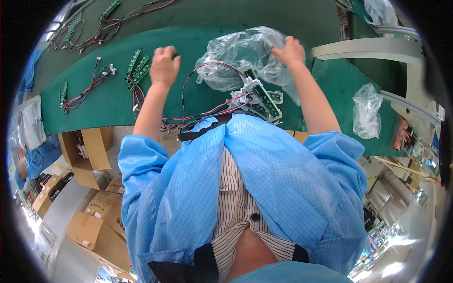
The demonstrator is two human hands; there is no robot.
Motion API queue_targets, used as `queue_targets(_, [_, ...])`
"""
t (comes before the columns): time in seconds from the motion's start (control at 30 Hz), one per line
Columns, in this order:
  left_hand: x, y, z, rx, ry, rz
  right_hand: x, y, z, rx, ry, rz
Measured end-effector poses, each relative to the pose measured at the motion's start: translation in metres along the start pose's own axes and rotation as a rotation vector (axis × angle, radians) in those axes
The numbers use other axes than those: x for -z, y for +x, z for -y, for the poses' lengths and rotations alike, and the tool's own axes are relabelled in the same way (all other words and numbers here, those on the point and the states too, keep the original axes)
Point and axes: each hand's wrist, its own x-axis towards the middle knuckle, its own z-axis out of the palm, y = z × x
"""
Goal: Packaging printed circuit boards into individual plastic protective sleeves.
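Note:
My right hand (290, 53) grips the edge of a clear plastic bag (226, 49), which lies crumpled and spread over the green mat. My left hand (164, 67) is raised over the mat with its fingers curled; a small green sliver shows at the fingertips, too little to name. Just left of it lie narrow green circuit boards (139, 73) with wires. In front of my body is a pile of white plastic parts with green boards (268, 101). Red and black wires (196, 114) run from that pile to the left.
Another wired board (63, 96) lies at the mat's left end, and more wired boards (73, 26) lie at the far left. A second crumpled bag (367, 111) sits on the right. A pale metal arm (368, 49) juts in there. Cardboard boxes (96, 210) stand at lower left.

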Motion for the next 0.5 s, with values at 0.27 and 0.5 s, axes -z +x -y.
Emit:
queue_targets(0.27, [-0.025,0.038,-0.141,-0.581,-0.396,-0.083,0.031,-0.007,0.016,0.340,0.498,0.368])
queue_targets(0.5, [-0.055,0.050,-0.133,-0.237,-0.610,0.260,0.076,-0.042,0.018,0.397,0.313,0.498])
